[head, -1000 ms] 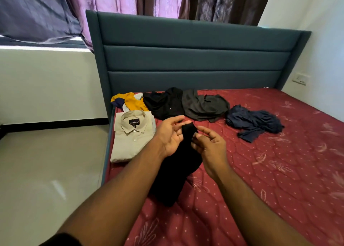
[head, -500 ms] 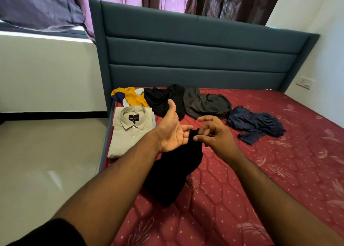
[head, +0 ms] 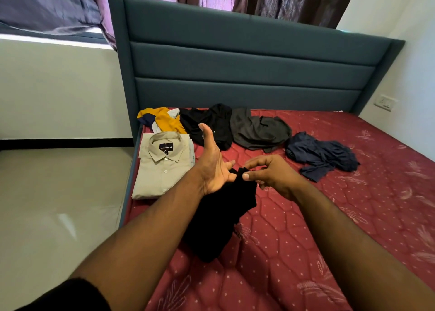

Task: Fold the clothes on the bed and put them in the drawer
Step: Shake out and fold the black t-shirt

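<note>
Right hand [head: 270, 176] pinches the top edge of the black soft fabric garment [head: 221, 219] hanging down onto the maroon quilted bed [head: 306, 240] at centre frame; left hand [head: 213, 167] sits palm-up, fingers straight, touching the cloth without gripping. Folded beige collared shirt [head: 162, 167] lies at 10 o'clock of it. Best next, I judge: left takes the opposite corner, shake flat, then fold.

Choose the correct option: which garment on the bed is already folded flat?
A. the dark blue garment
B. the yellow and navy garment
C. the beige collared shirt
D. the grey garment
C: the beige collared shirt lies as a neat flat rectangle with its collar up near the mattress's left edge, while the dark blue garment, the yellow and navy garment and the grey garment lie crumpled.
</note>
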The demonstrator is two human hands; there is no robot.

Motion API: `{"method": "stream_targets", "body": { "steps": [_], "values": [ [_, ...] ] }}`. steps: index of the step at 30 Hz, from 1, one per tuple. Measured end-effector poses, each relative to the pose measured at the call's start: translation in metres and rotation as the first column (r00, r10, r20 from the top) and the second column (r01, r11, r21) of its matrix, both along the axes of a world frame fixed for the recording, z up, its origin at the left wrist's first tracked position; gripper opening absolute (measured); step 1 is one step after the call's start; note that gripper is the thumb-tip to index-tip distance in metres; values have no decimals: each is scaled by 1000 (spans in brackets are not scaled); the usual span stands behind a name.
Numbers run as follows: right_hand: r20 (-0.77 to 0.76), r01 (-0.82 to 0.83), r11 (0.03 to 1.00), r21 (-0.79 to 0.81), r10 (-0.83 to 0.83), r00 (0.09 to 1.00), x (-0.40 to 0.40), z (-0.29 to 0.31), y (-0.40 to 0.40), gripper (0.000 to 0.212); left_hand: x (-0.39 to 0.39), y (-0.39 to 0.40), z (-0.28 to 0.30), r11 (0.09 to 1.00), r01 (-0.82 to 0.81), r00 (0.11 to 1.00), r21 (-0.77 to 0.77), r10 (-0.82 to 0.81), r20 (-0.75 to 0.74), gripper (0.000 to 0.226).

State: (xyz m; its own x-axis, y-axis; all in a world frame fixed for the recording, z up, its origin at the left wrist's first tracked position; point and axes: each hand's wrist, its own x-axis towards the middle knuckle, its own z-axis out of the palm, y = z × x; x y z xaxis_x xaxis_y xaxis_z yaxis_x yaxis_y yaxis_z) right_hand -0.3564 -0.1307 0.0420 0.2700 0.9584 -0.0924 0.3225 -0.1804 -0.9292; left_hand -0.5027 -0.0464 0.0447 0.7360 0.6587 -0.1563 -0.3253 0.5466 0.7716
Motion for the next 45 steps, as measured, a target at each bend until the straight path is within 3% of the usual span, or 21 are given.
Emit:
{"method": "stream_targets", "body": {
  "steps": [5,9,11,13,15,16,17,19,21,25,27,30,32,34,36,37,38,40,43,45],
  "values": [
    [-93,-41,994,-102,31,995,1,3,0,11,3,0,-4,1000,9,1000,16,-9,-14,97],
    [34,-2,997,78,-1,999,3,-4,4,17,6,6,-11,1000,9,1000,-26,-9,1,98],
    [118,26,980,199,-50,992,3,-6,6,19,7,11,-18,1000,-16,998,-18,15,-68,109],
    [114,54,949,310,-93,989,-1,-3,9,17,4,12,-39,964,-111,953,241,172,-251,109],
    [148,73,908,413,-146,978,-3,4,13,22,-4,10,-73,774,-126,868,621,390,-309,90],
    [192,67,886,460,-173,966,-3,10,16,24,-8,11,-92,675,-77,835,734,445,-323,82],
    [229,62,866,496,-199,953,-2,16,19,27,-12,10,-110,609,-2,795,793,482,-368,76],
    [261,64,847,528,-233,937,4,28,29,30,-16,14,-133,562,113,662,820,572,-484,69],
    [234,95,862,498,-239,942,11,39,37,28,-16,21,-140,598,57,595,799,622,-508,59],
    [231,188,867,462,-322,918,23,61,48,18,-23,34,-147,706,-132,739,696,537,-405,23],
    [170,238,874,424,-335,927,26,76,54,13,-26,38,-156,735,-161,759,659,519,-394,17],
    [40,229,893,387,-264,964,26,98,61,20,-28,49,-152,732,-294,720,614,592,-361,7],
    [-44,231,876,424,-234,971,23,114,64,23,-32,64,-135,663,-375,610,648,703,-365,34],
    [-92,265,833,486,-253,963,20,135,67,24,-38,74,-124,697,-346,563,628,690,-455,76],
    [-110,284,793,540,-268,957,15,157,71,24,-41,67,-112,892,-267,699,364,439,-564,92],
    [-99,277,785,554,-269,958,13,165,73,25,-40,59,-106,967,-193,787,165,253,-563,79],
    [-76,264,781,566,-269,960,10,173,76,25,-37,53,-98,987,-160,862,10,145,-486,58],
    [-4,232,784,576,-281,960,7,182,79,23,-25,45,-87,963,-207,942,-173,149,-301,27],
    [60,253,774,581,-350,935,11,195,74,23,-15,54,-66,897,-295,952,-330,249,-176,32],
    [47,313,733,604,-424,904,20,205,65,25,-19,75,-53,859,-405,914,-314,374,-155,29]
  ]
}}
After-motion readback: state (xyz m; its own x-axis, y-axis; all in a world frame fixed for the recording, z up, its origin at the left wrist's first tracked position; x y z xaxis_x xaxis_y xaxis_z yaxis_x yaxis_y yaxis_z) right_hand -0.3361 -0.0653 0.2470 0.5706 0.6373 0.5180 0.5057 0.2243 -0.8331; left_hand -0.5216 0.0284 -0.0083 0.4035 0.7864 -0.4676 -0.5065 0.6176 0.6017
